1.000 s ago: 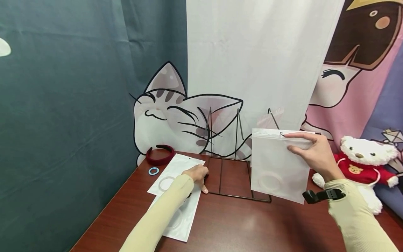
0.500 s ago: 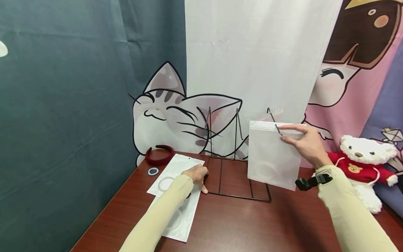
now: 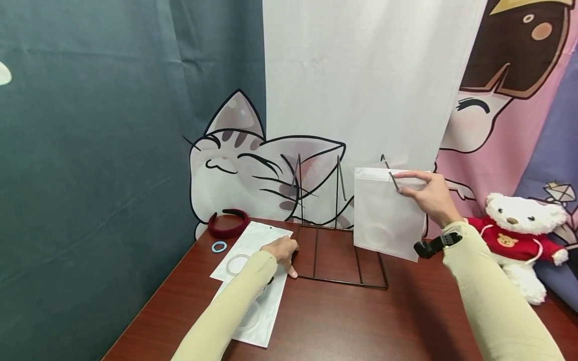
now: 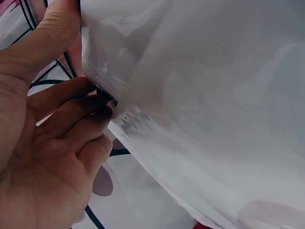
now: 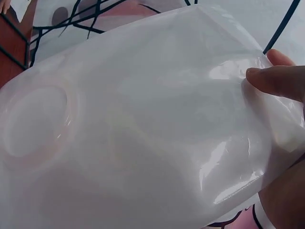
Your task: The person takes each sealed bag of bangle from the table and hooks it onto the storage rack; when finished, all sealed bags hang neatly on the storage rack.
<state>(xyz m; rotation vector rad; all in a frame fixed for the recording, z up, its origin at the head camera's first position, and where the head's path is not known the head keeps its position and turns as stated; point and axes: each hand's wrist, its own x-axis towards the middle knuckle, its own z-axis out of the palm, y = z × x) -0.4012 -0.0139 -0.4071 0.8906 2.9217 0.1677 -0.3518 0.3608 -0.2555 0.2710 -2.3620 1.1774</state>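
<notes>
My right hand pinches a white zip bag near its top edge. A hook of the black wire rack passes through the bag's top, its tip in front. In the right wrist view, a round ring shape shows through the bag, with my thumb on its face. My left hand grips the rack's left side, fingers curled in the left wrist view, beside a white bag. Two white bags lie under the left forearm, the upper bag overlapping the lower bag.
A dark red headband and a light blue ring lie at the table's left back. At right sits a white teddy bear in a red top. Printed curtains stand close behind the rack; more upright hooks are left of the bag.
My right hand has moved back and left along the hook, carrying the white zip bag farther onto it; more hook now sticks out in front. The left hand has stayed in place.
</notes>
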